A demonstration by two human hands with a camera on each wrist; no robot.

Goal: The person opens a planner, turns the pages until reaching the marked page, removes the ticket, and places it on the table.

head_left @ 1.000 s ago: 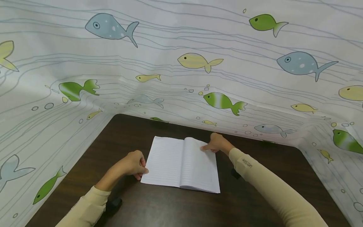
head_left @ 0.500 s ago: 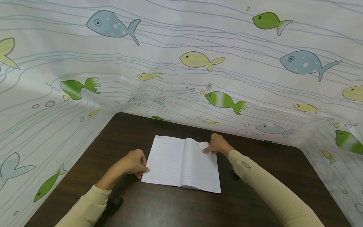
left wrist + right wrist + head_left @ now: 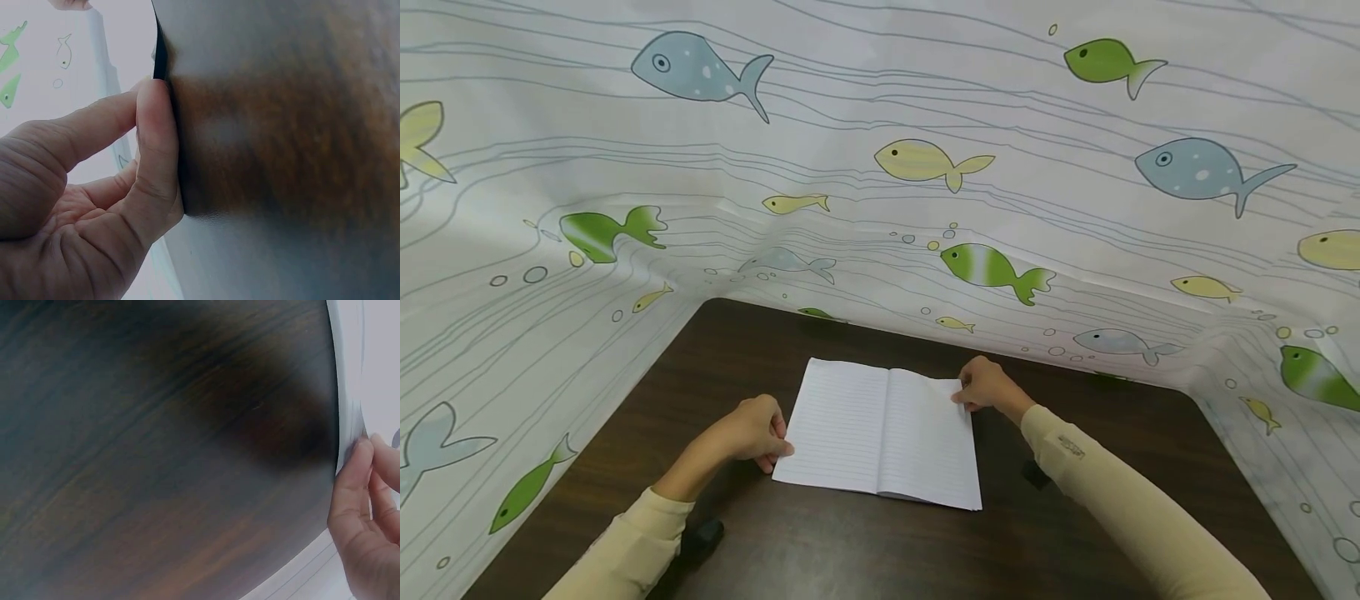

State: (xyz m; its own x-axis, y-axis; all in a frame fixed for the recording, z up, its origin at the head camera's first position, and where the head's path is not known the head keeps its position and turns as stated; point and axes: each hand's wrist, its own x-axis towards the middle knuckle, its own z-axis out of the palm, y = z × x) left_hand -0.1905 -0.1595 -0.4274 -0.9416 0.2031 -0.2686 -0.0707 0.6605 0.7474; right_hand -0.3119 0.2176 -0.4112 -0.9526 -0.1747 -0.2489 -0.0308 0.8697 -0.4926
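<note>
An open notebook (image 3: 842, 425) with white lined pages lies on the dark wooden table. Thumb above and fingers beneath, my left hand (image 3: 752, 431) pinches its left edge near the lower corner. The left wrist view shows that hand's thumb and index fingertip (image 3: 156, 115) meeting at the notebook's edge. My right hand (image 3: 988, 385) is at the upper right corner, pinching the right-hand page (image 3: 925, 442) between thumb and fingers. In the right wrist view, the right fingertips (image 3: 359, 459) hold a page edge a little apart from the sheets below.
White sheeting (image 3: 850, 108) printed with fish stands around the table's back and sides. Dark brown tabletop (image 3: 820, 550) surrounds the notebook. A small black object (image 3: 703, 537) shows under the left wrist, and another black piece (image 3: 1036, 473) under the right wrist.
My right hand has moved slightly right, from on the page to its upper right corner. The page's upper part, creased half a second ago, now lies smoother. The left hand stays in place.
</note>
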